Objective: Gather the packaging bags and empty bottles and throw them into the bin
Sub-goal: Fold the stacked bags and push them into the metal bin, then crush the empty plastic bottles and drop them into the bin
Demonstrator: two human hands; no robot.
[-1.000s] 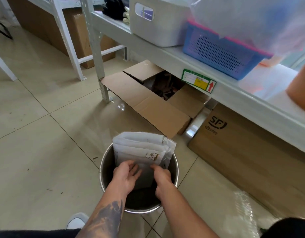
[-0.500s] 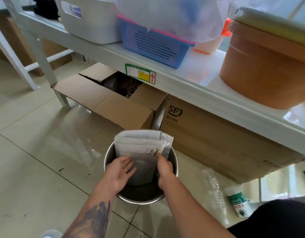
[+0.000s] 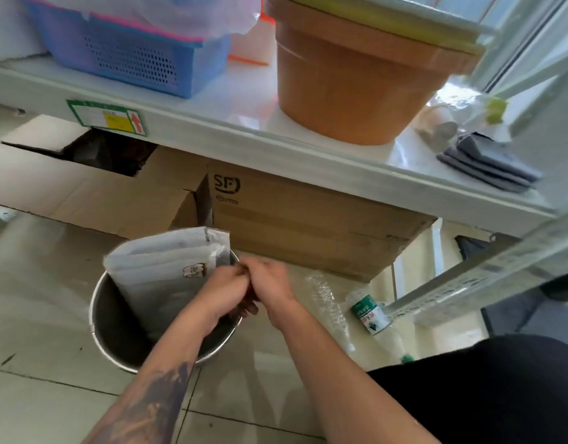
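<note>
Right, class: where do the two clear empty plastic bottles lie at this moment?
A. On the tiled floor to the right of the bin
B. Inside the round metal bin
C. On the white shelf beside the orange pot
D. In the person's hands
A: both clear empty plastic bottles lie on the tiled floor, right of the round metal bin, which holds only the white packaging bags.

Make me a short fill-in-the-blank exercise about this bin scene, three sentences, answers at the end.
1. The white packaging bags stand upright inside the metal ____, their tops above its rim.
2. Two clear plastic bottles lie on the ____, to the right of the bin.
3. The closed cardboard box under the shelf carries the letters ____.

Missing words: bin; floor; SF
</note>
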